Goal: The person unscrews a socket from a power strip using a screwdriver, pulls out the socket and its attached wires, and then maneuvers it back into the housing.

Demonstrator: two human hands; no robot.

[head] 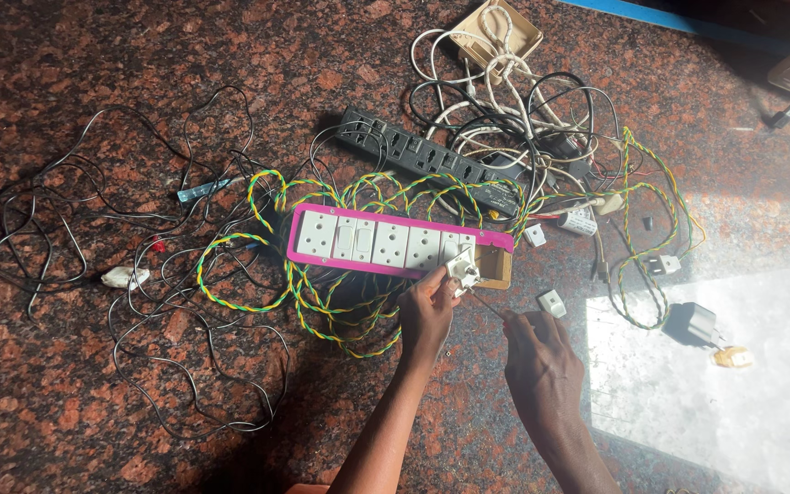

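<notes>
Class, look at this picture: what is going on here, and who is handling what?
A person works on a granite floor strewn with wires. The left hand pinches a small white switch module at the open end of a pink-framed switchboard. The right hand holds a thin tool pointed toward that module. Yellow-green twisted wire loops around the board, and a black power strip lies behind it.

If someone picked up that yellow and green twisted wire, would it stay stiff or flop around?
Probably floppy: the yellow and green twisted wire lies in loose loops on the stone floor. It might snag, since it winds under the pink-framed switchboard. It looks light for its length.
</notes>
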